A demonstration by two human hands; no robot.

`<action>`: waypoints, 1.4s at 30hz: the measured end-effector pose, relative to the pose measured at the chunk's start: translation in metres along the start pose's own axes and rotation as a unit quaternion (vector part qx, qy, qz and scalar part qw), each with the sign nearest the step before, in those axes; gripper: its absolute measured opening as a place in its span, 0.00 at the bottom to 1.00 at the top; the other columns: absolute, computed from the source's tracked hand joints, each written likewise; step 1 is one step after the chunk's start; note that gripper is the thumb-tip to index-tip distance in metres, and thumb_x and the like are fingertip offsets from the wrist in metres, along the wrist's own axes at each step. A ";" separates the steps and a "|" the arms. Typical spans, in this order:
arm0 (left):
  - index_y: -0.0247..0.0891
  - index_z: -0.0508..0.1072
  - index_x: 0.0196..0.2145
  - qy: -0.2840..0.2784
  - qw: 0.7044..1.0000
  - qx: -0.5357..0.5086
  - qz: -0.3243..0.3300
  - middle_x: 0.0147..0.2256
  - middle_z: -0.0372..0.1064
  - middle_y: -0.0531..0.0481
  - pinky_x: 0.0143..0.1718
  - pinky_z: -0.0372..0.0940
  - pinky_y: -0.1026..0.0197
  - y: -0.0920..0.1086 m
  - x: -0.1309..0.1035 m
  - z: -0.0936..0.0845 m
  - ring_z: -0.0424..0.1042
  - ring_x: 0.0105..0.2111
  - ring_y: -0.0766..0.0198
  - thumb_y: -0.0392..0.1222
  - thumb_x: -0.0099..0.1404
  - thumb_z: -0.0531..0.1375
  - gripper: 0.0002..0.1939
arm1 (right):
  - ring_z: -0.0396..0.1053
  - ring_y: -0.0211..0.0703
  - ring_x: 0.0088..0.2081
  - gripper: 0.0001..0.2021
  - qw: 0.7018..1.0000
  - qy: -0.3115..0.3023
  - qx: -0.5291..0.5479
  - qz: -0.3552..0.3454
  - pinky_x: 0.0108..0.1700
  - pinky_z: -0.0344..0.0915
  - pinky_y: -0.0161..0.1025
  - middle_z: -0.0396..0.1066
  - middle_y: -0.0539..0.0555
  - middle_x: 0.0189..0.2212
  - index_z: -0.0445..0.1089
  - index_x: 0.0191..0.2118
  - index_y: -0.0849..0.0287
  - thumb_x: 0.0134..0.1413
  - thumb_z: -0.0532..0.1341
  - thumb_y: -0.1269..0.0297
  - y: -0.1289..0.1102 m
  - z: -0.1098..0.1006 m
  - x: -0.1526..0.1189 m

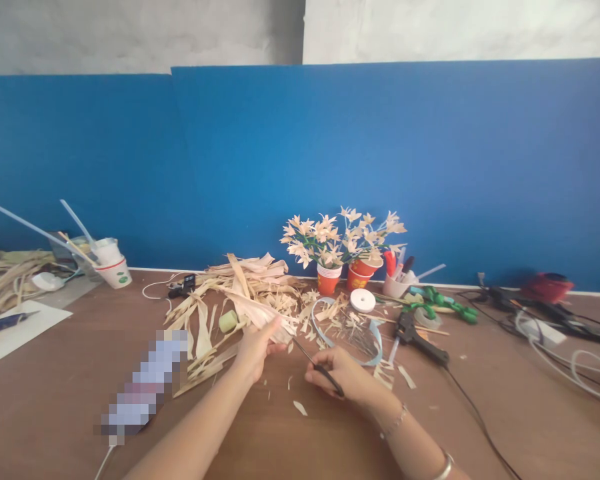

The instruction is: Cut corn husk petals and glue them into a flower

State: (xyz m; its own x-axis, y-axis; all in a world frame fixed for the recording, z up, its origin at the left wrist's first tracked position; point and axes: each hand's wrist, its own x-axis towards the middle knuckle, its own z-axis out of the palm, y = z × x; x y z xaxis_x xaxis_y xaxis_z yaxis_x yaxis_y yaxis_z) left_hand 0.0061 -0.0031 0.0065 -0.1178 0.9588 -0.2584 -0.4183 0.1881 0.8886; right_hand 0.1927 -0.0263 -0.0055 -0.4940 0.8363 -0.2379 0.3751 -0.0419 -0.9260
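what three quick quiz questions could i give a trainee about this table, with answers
1. True or false: the right hand holds a dark-handled tool.
2. Multiple choice: what stands in the red cup nearest the middle of the picture?
A) pens
B) pale flowers
C) drinking straws
3. Fill in the blank: as the picture shows it, the glue gun lies to the ____ of the white roll.

Key: 1 true; 2 B; 3 right
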 end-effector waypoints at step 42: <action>0.31 0.72 0.31 0.049 0.998 -0.023 0.029 0.27 0.72 0.49 0.21 0.69 0.66 -0.007 0.003 0.000 0.70 0.24 0.66 0.42 0.48 0.69 0.15 | 0.53 0.27 0.12 0.13 0.999 -0.025 0.030 0.023 0.14 0.50 0.25 0.61 0.43 0.11 0.69 0.28 0.63 0.46 0.62 0.55 -0.006 -0.004 -0.007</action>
State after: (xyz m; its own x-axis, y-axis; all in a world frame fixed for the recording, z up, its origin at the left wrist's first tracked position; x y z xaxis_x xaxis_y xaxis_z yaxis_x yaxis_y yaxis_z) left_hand 0.0089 -0.0015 -0.0006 -0.2301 0.9420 -0.2445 -0.4481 0.1205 0.8858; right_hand 0.1971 -0.0296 0.0024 -0.5164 0.8041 -0.2945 0.3512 -0.1148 -0.9292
